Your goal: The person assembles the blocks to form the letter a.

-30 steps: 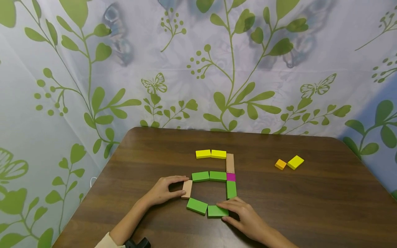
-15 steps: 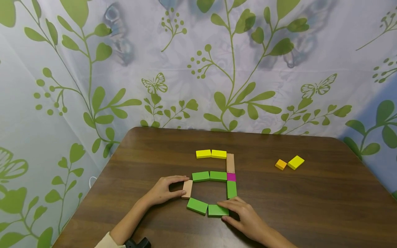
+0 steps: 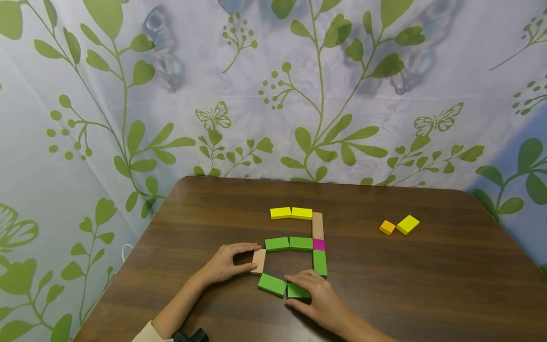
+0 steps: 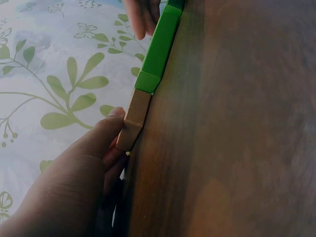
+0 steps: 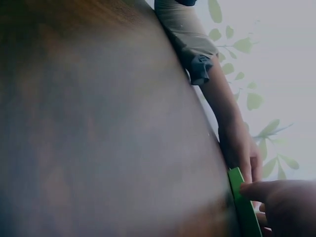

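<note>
In the head view my left hand grips a plain wooden block at the left side of a block outline, thumb at its near end and fingers at its far end. The left wrist view shows that thumb against the wooden block. My right hand spans a green block at the near side, fingertips past its far edge and thumb along its near edge. Its right part is hidden under the hand. Close by on the left lies another green block, set at a slant.
Two green blocks form the middle row. On the right run a green block, a magenta block and a wooden block. Two yellow blocks top it. An orange block and a yellow block lie apart.
My right hand has slid left along the near green block, so its fingertips now reach that block's left end. The left hand stays on the wooden block.
</note>
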Motion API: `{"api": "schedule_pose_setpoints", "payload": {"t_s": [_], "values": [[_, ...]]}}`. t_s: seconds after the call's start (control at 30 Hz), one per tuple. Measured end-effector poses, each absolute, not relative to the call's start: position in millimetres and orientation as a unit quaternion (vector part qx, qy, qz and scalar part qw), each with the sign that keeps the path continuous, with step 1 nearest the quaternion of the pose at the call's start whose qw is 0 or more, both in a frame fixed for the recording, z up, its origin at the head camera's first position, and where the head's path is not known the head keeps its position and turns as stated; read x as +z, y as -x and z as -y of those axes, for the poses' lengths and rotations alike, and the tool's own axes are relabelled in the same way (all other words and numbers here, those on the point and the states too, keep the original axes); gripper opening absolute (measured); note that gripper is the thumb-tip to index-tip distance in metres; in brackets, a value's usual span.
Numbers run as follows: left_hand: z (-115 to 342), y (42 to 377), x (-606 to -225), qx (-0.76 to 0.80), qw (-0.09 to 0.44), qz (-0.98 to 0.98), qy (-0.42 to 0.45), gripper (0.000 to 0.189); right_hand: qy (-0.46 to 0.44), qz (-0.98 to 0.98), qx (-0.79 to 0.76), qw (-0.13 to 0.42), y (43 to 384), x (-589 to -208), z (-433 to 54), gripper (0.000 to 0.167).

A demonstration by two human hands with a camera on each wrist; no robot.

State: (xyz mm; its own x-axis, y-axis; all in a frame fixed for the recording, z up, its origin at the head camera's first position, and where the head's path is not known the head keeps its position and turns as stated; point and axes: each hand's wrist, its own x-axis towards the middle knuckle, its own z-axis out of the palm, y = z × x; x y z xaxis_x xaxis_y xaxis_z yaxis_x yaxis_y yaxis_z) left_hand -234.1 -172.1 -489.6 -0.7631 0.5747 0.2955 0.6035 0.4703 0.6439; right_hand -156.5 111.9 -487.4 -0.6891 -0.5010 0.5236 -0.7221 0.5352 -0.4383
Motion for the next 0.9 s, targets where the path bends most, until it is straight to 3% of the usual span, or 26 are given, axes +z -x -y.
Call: {"api": "schedule_pose_setpoints", "payload": {"t_s": [0.9], "values": [[172.4, 234.4, -490.2, -0.379, 0.022, 0.86, 0.342, 0.047, -0.37, 0.852, 0.333, 0.162, 156.8, -490.1, -105.5, 0.041]]}}
